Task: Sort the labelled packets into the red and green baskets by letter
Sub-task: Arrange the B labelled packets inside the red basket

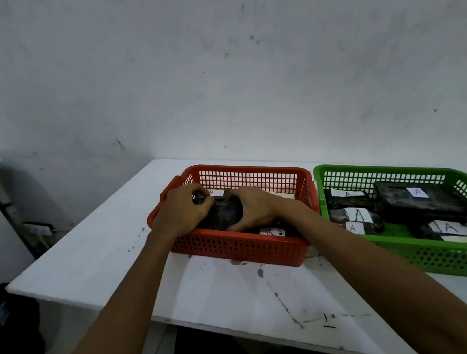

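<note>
White tabletop [231, 292] carries two mesh baskets side by side against the far wall: the red basket [237, 249] on the left, the green basket [450, 256] on the right, their near corners almost touching. Bare table runs in front of both baskets and to the left of the red one, up to the table's left edge; beyond that edge the floor drops away, with a black bin [5, 338] below.

Both hands are inside the red basket at its left end. The left hand [183, 211] and right hand [253, 208] close from either side around one dark packet [222, 213], which bears a white tag marked B near the left fingertips. Another B packet [270, 232] lies just beside the right wrist, by the basket's near wall. In the green basket lie several dark packets with A labels [417, 198], well apart from either hand.
</note>
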